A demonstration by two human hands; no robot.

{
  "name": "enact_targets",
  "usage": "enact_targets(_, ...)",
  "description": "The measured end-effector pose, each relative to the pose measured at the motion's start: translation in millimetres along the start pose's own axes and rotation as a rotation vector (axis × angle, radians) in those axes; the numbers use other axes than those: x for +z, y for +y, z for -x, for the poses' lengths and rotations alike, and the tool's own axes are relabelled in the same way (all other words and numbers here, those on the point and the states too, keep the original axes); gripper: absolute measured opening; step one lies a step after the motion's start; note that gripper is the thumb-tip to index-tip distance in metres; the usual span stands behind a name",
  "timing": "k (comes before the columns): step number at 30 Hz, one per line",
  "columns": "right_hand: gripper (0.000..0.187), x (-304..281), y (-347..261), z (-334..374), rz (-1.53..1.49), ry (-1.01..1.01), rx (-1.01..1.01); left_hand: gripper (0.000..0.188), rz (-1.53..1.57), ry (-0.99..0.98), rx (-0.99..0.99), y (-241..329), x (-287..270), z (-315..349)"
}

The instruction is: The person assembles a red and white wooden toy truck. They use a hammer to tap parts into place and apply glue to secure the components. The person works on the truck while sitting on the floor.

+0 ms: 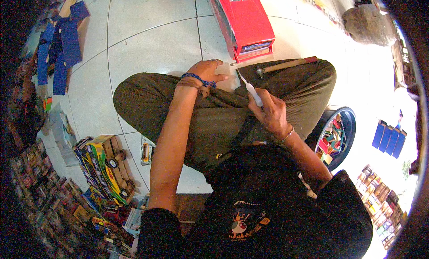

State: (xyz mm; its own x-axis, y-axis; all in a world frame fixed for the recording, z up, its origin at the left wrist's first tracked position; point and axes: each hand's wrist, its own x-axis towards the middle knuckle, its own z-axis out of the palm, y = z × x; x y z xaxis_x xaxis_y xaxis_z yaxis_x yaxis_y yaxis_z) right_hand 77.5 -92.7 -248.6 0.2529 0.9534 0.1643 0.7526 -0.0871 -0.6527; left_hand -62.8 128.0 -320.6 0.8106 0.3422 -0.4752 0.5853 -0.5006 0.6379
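Note:
Over my crossed legs, my right hand is closed around the handle of a slim white tool with a thin dark pointed tip. I cannot tell its exact kind. The tip points up and left, toward the near end of a red toy bus on the tiles. My left hand is apart from the bus, to its lower left, with thumb and fingers spread; no object shows in it. Across my right thigh lies a hammer with a wooden handle, its metal head close to the white tool.
Blue flat panels lie at the far left, and more blue strips at the right. A dark tub of coloured scraps stands beside my right knee. At lower left sits a yellow and green toy bus. A grey stone-like lump rests far right.

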Motion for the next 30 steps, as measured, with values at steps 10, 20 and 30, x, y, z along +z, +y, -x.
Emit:
enact_targets(10, 0.025, 1.9, 0.9, 0.6, -0.007, 0.000, 0.015, 0.072, 0.005, 0.006, 0.033, -17.2, 8.5, -6.7)
enact_targets(20, 0.030, -22.4, 12.9, 19.4, -0.031, 0.155, 0.004, 0.077, 0.952, 0.422, -0.220, 19.9, -30.1, -9.1)
enact_targets(30, 0.020, -56.9, 84.9, -17.5, -0.425, 0.554, 0.488, 0.116, 1.293, 0.142, -0.129, 35.4, -55.7, -69.9)
